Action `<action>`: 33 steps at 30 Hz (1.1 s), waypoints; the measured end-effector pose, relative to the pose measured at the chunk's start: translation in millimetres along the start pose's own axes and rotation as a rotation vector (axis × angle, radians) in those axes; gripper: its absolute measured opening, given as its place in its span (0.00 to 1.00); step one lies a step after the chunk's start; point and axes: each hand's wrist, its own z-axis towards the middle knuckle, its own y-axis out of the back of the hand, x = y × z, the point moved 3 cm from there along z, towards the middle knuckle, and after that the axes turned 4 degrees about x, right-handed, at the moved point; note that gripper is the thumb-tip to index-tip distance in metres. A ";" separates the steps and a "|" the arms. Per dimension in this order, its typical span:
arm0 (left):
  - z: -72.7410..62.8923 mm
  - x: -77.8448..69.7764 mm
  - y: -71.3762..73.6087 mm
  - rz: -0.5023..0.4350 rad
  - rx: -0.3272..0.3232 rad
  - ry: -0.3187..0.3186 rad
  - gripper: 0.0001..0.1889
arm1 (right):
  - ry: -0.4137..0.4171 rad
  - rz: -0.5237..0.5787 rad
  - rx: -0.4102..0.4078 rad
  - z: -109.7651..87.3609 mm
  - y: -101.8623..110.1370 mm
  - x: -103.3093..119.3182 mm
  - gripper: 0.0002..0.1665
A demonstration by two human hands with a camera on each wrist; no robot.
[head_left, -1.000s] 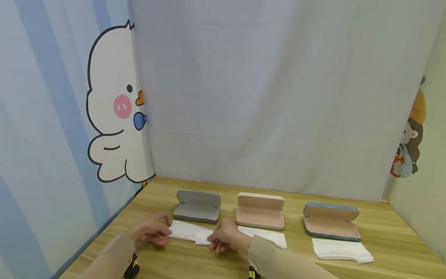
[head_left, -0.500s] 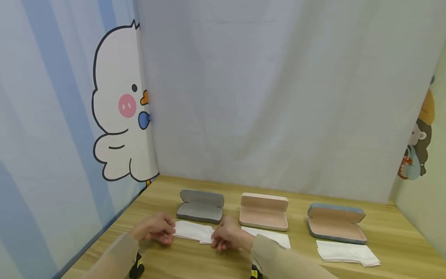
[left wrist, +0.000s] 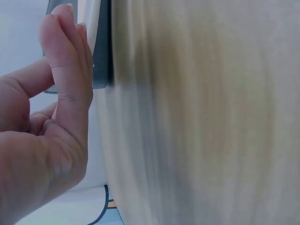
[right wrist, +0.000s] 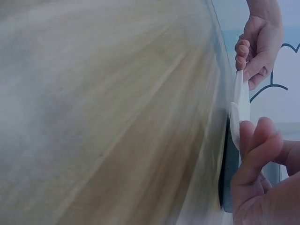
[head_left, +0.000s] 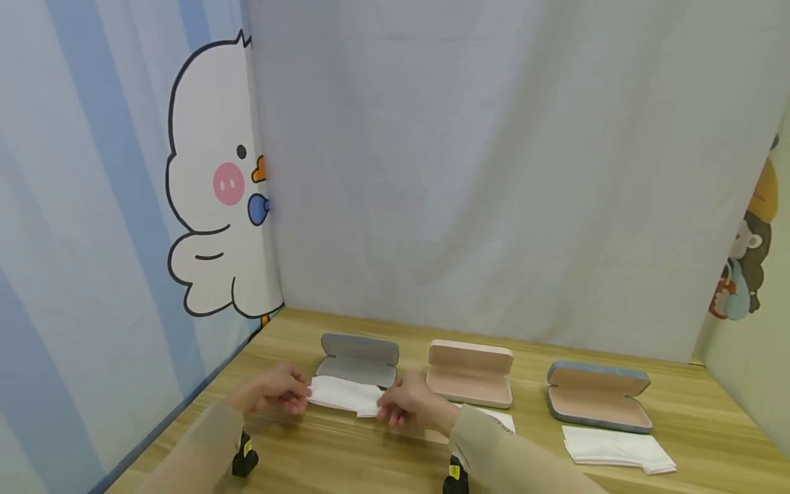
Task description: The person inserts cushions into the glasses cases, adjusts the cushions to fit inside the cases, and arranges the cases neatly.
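Note:
Between my two hands a folded white cloth (head_left: pixel 345 394) is held up off the table, in front of the opened grey glasses case (head_left: pixel 360 351). My left hand (head_left: pixel 271 392) pinches its left end and my right hand (head_left: pixel 412 401) pinches its right end. The right wrist view shows the cloth (right wrist: pixel 241 96) stretched between both hands, with the dark side of the case (right wrist: pixel 228 173) behind it. In the left wrist view my left hand (left wrist: pixel 65 103) covers most of the cloth, and the case's end (left wrist: pixel 101 70) shows past the fingers. The cloth partly hides the case's lower half.
An opened pink glasses case (head_left: pixel 469 384) and an opened blue one (head_left: pixel 599 401) stand to the right on the wooden table (head_left: pixel 345 460). A folded white cloth (head_left: pixel 503 420), partly behind my right hand, and another cloth (head_left: pixel 617 449) lie before them. A grey curtain (head_left: pixel 469 171) hangs behind.
Both hands have lifted the left cloth from the table and moved it slightly forward toward the grey case. The view has shifted a little; the other cases and cloths lie as before.

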 end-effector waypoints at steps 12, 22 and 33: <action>3.0 -22.1 10.6 -0.028 0.008 -0.061 0.08 | -0.016 0.025 -0.002 15.3 13.6 17.4 0.07; 13.7 -28.0 8.0 -0.054 -0.040 -0.073 0.19 | -0.029 0.043 -0.036 26.7 27.9 17.6 0.07; 28.5 -28.6 4.6 -0.101 -0.119 -0.103 0.10 | -0.027 0.092 -0.050 35.6 32.0 11.7 0.08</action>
